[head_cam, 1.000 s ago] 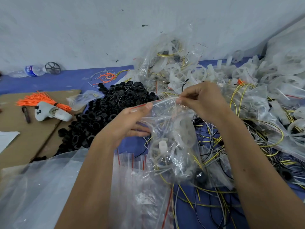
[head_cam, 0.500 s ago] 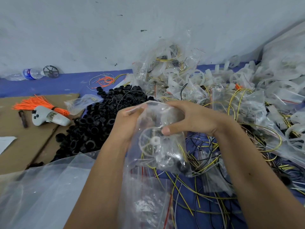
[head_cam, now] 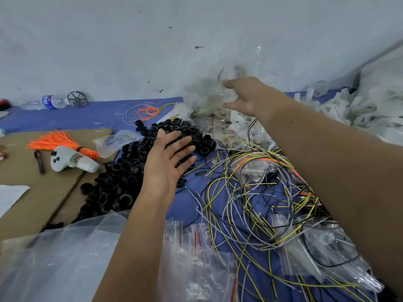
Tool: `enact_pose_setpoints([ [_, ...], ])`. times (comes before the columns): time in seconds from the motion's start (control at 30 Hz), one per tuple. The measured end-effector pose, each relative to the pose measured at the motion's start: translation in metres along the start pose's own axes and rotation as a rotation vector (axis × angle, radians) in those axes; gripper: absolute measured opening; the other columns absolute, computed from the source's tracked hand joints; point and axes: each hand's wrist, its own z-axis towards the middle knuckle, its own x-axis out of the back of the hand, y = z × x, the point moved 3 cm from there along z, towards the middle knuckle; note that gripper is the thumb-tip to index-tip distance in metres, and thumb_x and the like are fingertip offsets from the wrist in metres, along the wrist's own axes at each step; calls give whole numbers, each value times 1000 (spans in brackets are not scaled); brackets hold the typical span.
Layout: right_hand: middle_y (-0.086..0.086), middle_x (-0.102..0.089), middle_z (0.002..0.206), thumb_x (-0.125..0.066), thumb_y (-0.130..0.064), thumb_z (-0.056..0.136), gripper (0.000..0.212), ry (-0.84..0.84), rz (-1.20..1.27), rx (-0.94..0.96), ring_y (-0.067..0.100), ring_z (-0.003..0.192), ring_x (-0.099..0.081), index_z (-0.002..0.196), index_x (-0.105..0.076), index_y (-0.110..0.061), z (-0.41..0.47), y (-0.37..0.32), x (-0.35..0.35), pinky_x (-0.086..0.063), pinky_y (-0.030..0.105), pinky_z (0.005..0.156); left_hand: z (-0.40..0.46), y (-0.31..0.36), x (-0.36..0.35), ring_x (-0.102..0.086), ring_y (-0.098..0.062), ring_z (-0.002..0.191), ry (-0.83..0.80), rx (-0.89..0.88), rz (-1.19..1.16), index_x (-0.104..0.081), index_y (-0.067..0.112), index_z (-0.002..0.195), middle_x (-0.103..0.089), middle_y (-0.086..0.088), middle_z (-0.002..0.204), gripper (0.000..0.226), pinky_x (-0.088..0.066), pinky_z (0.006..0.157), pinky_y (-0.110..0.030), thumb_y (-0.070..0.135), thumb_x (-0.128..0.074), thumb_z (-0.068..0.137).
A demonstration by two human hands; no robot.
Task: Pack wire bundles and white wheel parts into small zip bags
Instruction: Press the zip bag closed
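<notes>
My right hand (head_cam: 244, 95) is stretched far forward, fingers spread, beside a filled zip bag (head_cam: 207, 94) that shows blurred at the pile of packed bags near the wall. The bag appears free of my fingers. My left hand (head_cam: 168, 158) hovers palm up with straight fingers above the heap of black rings (head_cam: 130, 171), holding nothing. Loose yellow, black and white wires (head_cam: 257, 192) tangle on the blue cloth in front of me. Empty small zip bags with red strips (head_cam: 196, 253) lie near my left forearm. White wheel parts (head_cam: 349, 110) pile up at the right.
A brown cardboard sheet (head_cam: 32, 203) lies at the left with an orange wire bundle (head_cam: 58, 141), a white controller (head_cam: 72, 161) and a dark pen. A water bottle (head_cam: 48, 102) and a black wheel (head_cam: 77, 99) sit by the wall. A large clear plastic sheet (head_cam: 54, 258) covers the near left.
Both hands held the filled bag in front of me. Now my right hand has swung forward and let the bag go toward the far pile; my left hand has opened and is empty.
</notes>
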Motion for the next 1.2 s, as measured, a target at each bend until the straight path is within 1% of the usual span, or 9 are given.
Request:
enact_pose_setpoints([
  [0.3, 6, -58, 104, -64, -4, 89, 20, 193, -180, 72, 22, 100, -63, 92, -50, -18, -29, 50, -2, -56, 49, 96, 0, 9, 10, -69, -33, 115, 20, 2, -58, -61, 9, 129, -72, -14, 123, 53, -59, 87, -38, 52, -42, 105],
  [0.4, -5, -57, 98, -68, -15, 84, 34, 203, -366, 196, 20, 94, -64, 115, -55, -17, -56, 66, -5, -58, 39, 87, -1, 11, 13, -71, -30, 106, 37, -2, -64, -62, 10, 123, -73, -14, 119, 50, -59, 81, -35, 52, -42, 105],
  [0.47, 4, -68, 109, -71, -21, 85, 36, 131, -521, 254, 27, 99, -69, 119, -62, -13, -79, 77, -13, -57, 45, 92, -1, 13, 14, -72, -27, 99, 38, -6, -63, -63, 11, 120, -74, -12, 114, 48, -59, 77, -34, 52, -42, 105],
  [0.57, 14, -75, 83, -67, -12, 92, 6, -156, -604, 298, 31, 76, -75, 89, -70, -9, -119, 93, -31, -63, 51, 75, -1, 16, 14, -71, -24, 90, 35, -15, -58, -62, 12, 118, -75, -9, 108, 48, -59, 73, -32, 53, -43, 105],
  [0.7, 9, -72, 65, -67, -14, 95, 23, -712, -920, 200, 22, 57, -72, 77, -70, 0, -164, 114, -49, -63, 37, 58, -2, 18, 13, -70, -21, 82, 29, -18, -54, -63, 12, 117, -75, -8, 103, 46, -57, 70, -31, 52, -44, 105],
  [0.83, 6, -72, 68, -82, -34, 84, 29, -970, -1184, 108, 13, 52, -66, 82, -75, -7, -187, 128, -64, -55, 23, 51, -3, 18, 10, -69, -19, 76, 12, -16, -21, -63, 12, 116, -74, -6, 97, 45, -56, 66, -29, 51, -44, 105],
  [0.93, -3, -63, 57, -85, -53, 72, 46, -1026, -1392, 215, 11, 47, -51, 71, -70, -10, -194, 136, -74, -42, 21, 47, -4, 19, 9, -68, -19, 75, -5, -24, 2, -63, 11, 115, -74, -5, 95, 44, -56, 66, -28, 50, -44, 105],
  [1.03, -9, -56, 49, -87, -36, 74, 32, -1047, -1373, 292, 5, 43, -47, 63, -66, -15, -197, 139, -79, -38, 17, 45, -4, 20, 8, -68, -19, 76, -30, -42, 36, -64, 11, 113, -74, -4, 94, 45, -56, 67, -28, 50, -43, 106],
  [1.2, 4, -73, 75, -75, -9, 84, 7, -832, -1194, 539, 15, 64, -56, 89, -79, -6, -177, 123, -74, -42, 22, 63, 0, 21, 4, -69, -17, 73, -146, -37, 347, -69, 14, 101, -76, -5, 92, 54, -56, 60, -25, 56, -37, 106],
])
